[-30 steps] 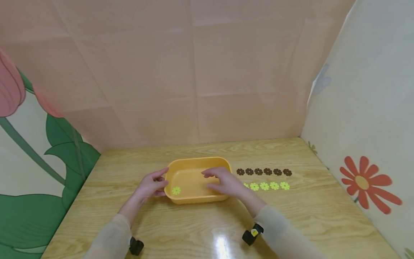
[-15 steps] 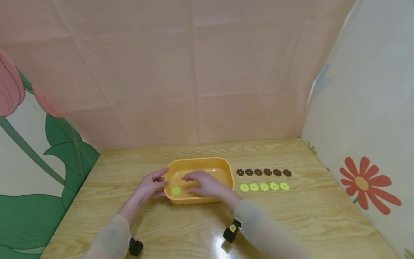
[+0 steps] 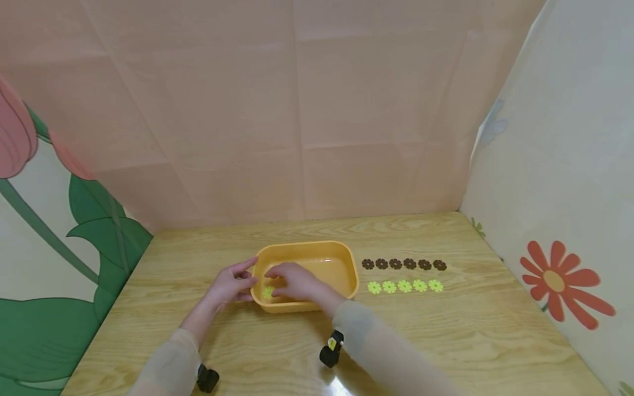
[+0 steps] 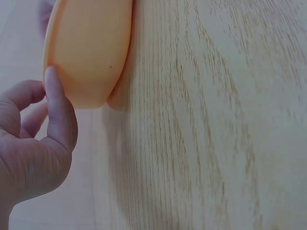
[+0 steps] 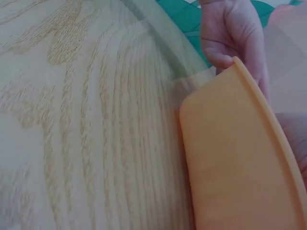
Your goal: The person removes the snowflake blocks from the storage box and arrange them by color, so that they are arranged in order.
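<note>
In the head view a yellow-orange plastic basin [image 3: 337, 275] sits on the wooden table. My left hand [image 3: 229, 283] holds its left end; in the left wrist view the thumb [image 4: 56, 91] lies against the outer wall, with bent fingers at the rim. My right hand [image 3: 297, 283] reaches down inside the basin toward its left end, thumb and forefinger spread apart. A yellow-green flower-shaped piece [image 3: 267, 292] lies on the basin floor by the thumb, partly covered by it. The right wrist view shows mostly the basin's outer wall [image 5: 230, 153], with the right hand largely hidden behind it.
Right of the basin, a row of several dark brown flower pieces [image 3: 395, 264] lies behind a row of several yellow-green flower pieces [image 3: 404, 286]. A pink sheet [image 3: 297, 110] stands behind the wooden table [image 3: 267, 352]; printed panels flank both sides.
My right hand has moved left inside the basin, from its right part to beside the yellow-green piece. The left hand and the basin have stayed in place.
</note>
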`<move>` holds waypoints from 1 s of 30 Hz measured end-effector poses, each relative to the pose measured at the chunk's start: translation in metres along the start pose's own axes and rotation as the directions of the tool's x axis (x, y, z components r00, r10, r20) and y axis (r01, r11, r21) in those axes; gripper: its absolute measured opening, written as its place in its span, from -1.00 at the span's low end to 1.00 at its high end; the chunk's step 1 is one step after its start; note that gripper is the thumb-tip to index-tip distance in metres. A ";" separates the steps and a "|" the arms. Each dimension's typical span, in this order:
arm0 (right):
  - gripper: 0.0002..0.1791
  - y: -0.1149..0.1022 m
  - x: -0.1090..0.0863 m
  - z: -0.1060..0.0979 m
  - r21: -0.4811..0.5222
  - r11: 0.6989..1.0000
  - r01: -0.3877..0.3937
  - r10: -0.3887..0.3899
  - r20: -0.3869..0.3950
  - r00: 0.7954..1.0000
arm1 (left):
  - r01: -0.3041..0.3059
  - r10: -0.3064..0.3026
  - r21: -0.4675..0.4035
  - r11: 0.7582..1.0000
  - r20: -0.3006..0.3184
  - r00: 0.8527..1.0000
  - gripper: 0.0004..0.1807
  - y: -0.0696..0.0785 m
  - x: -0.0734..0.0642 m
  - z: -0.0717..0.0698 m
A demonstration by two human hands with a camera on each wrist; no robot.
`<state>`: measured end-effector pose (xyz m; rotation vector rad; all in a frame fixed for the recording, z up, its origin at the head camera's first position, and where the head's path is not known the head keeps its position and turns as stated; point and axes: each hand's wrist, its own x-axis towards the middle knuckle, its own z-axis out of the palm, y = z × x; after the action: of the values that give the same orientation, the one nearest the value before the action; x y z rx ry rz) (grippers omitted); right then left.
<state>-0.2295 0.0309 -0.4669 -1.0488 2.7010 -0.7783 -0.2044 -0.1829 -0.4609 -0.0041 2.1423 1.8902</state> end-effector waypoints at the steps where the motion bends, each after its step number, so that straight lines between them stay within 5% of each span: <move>1: -0.55 0.000 0.001 0.001 -0.002 1.000 0.002 -0.002 0.003 1.000 | -0.001 0.001 0.002 1.000 0.000 1.000 -0.35 0.000 0.000 0.000; 19: -0.62 0.008 0.007 0.014 -0.137 0.989 0.060 -0.053 0.050 0.997 | -0.008 0.008 0.000 1.000 0.001 1.000 -0.36 -0.004 0.001 -0.002; 30: -0.60 0.007 0.007 0.014 -0.122 0.993 0.002 0.010 0.098 0.995 | -0.002 0.002 -0.003 1.000 -0.006 1.000 -0.34 -0.004 0.002 -0.001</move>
<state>-0.2341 0.0246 -0.4821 -1.0760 2.6941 -0.5513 -0.2056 -0.1842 -0.4647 -0.0077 2.1437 1.8973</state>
